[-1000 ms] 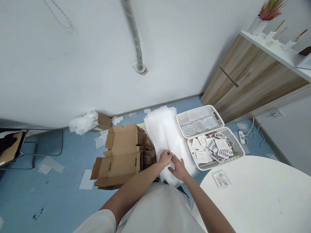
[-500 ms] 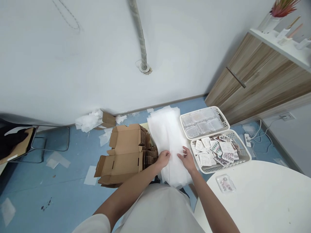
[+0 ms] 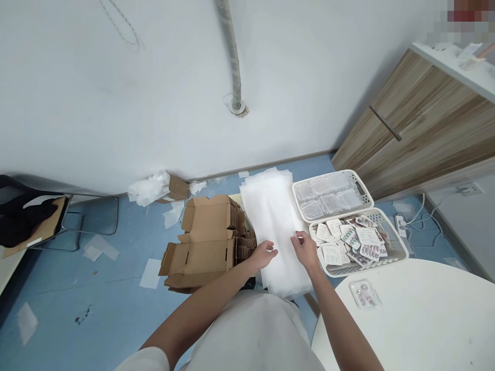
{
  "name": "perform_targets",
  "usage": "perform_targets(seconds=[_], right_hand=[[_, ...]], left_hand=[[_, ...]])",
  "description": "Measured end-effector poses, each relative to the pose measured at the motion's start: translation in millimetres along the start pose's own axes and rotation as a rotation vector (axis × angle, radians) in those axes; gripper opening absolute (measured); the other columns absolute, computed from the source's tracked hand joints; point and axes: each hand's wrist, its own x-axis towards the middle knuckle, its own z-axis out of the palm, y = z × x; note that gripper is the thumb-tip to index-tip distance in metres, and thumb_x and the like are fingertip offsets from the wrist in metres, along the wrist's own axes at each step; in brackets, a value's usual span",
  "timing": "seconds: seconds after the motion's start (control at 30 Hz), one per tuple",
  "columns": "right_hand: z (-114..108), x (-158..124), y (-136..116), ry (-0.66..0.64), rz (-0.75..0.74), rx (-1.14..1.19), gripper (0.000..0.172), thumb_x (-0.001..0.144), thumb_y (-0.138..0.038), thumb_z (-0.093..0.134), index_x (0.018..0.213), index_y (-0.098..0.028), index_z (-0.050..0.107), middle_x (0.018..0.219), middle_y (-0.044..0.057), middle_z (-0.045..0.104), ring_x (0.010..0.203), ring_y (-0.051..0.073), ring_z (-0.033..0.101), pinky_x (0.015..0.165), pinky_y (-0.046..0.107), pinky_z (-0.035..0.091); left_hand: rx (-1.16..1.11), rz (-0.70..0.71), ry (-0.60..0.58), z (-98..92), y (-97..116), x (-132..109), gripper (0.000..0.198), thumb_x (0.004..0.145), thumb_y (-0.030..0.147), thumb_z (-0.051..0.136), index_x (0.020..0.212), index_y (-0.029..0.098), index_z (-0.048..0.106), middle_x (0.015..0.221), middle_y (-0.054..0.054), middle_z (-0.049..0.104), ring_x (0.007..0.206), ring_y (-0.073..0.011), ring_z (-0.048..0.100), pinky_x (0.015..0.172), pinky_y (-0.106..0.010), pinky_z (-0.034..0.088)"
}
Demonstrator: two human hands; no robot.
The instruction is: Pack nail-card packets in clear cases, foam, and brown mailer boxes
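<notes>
A stack of thin white foam sheets lies in front of me between cardboard boxes and two baskets. My left hand pinches the top sheet near its left edge, fingers closed on it. My right hand pinches the same sheet near its right edge, beside the nearer basket. The two hands are a short way apart over the near end of the stack.
Flattened brown cardboard boxes are piled left of the sheets. One white basket holds several blister packs, another behind it holds clear trays. A clear case lies on the round white table. Paper scraps litter the blue floor; a wooden cabinet stands right.
My hands were touching over the stack; the right hand has moved right, toward the basket, and the two now hold the sheet apart. The view has shifted slightly.
</notes>
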Motion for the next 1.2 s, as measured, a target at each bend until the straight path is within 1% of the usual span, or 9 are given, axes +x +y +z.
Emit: perform_targets(seconds=[0.07,0.13,0.3,0.47,0.63,0.73,0.9,1.03,1.2], right_hand=[[0,-4,-8,-0.065,-0.027,0.01,0.023,0.074,-0.036,0.043,0.085,-0.019,0.054,0.091,0.006,0.065,0.065,0.016,0.059,0.066,0.029,0.044],[2,-6,-14,-0.084,-0.054,-0.01,0.025,0.076,-0.03,0.04,0.095,-0.02,0.051,0.094,0.005,0.064,0.062,0.016,0.06,0.064,0.029,0.044],[7,-8,-16,0.026,-0.058,-0.307,0.052,0.073,-0.01,0.035,0.124,-0.018,0.034,0.105,0.011,0.059,0.08,0.02,0.061,0.07,0.031,0.043],[2,-16,-18,-0.045,-0.024,-0.586,0.056,0.068,0.001,0.033,0.117,-0.022,0.047,0.111,0.01,0.055,0.082,0.02,0.061,0.066,0.029,0.042],[-8,-37,-45,0.01,-0.145,-0.693,0.054,0.073,-0.001,0.03,0.119,-0.023,0.047,0.116,0.007,0.054,0.085,0.019,0.06,0.062,0.027,0.043],[-10,-54,-64,0.046,-0.21,-0.738,0.054,0.076,-0.003,0.03,0.122,-0.027,0.044,0.122,0.005,0.051,0.089,0.019,0.059,0.062,0.027,0.044],[-18,-93,-80,0.136,-0.201,-0.798,0.053,0.078,-0.007,0.031,0.126,-0.028,0.041,0.13,0.005,0.044,0.094,0.02,0.058,0.064,0.028,0.047],[-21,-133,-72,0.249,-0.174,-0.82,0.05,0.08,-0.01,0.031,0.126,-0.027,0.041,0.13,0.004,0.044,0.096,0.021,0.058,0.063,0.028,0.048],[-15,-194,-48,0.423,-0.06,-0.756,0.043,0.085,-0.015,0.029,0.125,-0.024,0.043,0.127,0.005,0.047,0.098,0.02,0.056,0.062,0.027,0.049]], left_hand=[[-0.002,0.004,-0.007,0.1,0,-2,0.046,0.071,0.037,0.058,0.111,0.014,0.051,0.118,-0.012,0.052,0.1,-0.0208,0.052,0.079,-0.026,0.041],[-0.001,0.009,-0.015,0.0,-1,-4,0.048,0.071,0.037,0.058,0.113,0.015,0.05,0.122,-0.013,0.05,0.102,-0.0211,0.052,0.08,-0.027,0.04],[0.017,0.037,-0.05,-3.4,-5,-10,0.052,0.07,0.041,0.059,0.116,0.018,0.048,0.128,-0.011,0.045,0.103,-0.0212,0.052,0.081,-0.026,0.041],[0.057,0.113,-0.103,-9.7,-9,-17,0.053,0.07,0.042,0.059,0.116,0.018,0.048,0.128,-0.01,0.045,0.101,-0.0205,0.053,0.082,-0.027,0.041],[0.048,0.201,-0.131,-17.4,-10,-29,0.052,0.07,0.041,0.059,0.114,0.017,0.05,0.125,-0.01,0.048,0.101,-0.0208,0.053,0.083,-0.027,0.041],[0.035,0.248,-0.144,-20.4,-9,-37,0.053,0.068,0.042,0.06,0.114,0.017,0.05,0.124,-0.01,0.049,0.102,-0.021,0.053,0.084,-0.026,0.04],[0.047,0.289,-0.21,-21.5,-12,-48,0.062,0.068,0.043,0.06,0.12,0.013,0.045,0.123,-0.014,0.049,0.105,-0.0232,0.052,0.086,-0.027,0.039],[0.046,0.289,-0.242,-19.5,-27,-53,0.071,0.067,0.042,0.062,0.127,0.015,0.036,0.134,-0.014,0.036,0.114,-0.0238,0.045,0.087,-0.026,0.039],[0.106,0.262,-0.262,-7.4,-50,-57,0.084,0.07,0.042,0.06,0.135,0.018,0.015,0.143,-0.014,0.016,0.122,-0.0235,0.037,0.088,-0.024,0.039]])
